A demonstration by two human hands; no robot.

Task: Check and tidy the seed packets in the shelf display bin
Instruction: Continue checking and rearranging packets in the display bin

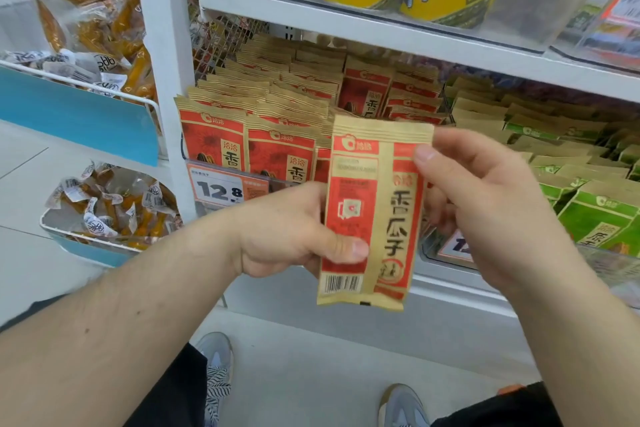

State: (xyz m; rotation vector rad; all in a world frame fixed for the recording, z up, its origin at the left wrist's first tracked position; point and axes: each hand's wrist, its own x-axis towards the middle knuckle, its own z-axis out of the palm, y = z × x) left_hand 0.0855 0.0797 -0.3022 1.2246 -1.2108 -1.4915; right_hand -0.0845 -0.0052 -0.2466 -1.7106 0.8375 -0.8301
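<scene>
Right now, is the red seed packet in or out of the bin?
Out: both hands hold the red seed packet upright before the bin.

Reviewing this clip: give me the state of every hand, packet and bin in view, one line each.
Held seed packet: out of the bin, upright, back side with barcode facing the camera.
Left hand: grips the packet's lower left edge, thumb on its face.
Right hand: pinches the packet's upper right edge.
Red seed packets: standing in rows in the bin.
Green seed packets: stacked in the neighbouring bin.
Price tag: clipped at the bin front, reads 12.8.
</scene>
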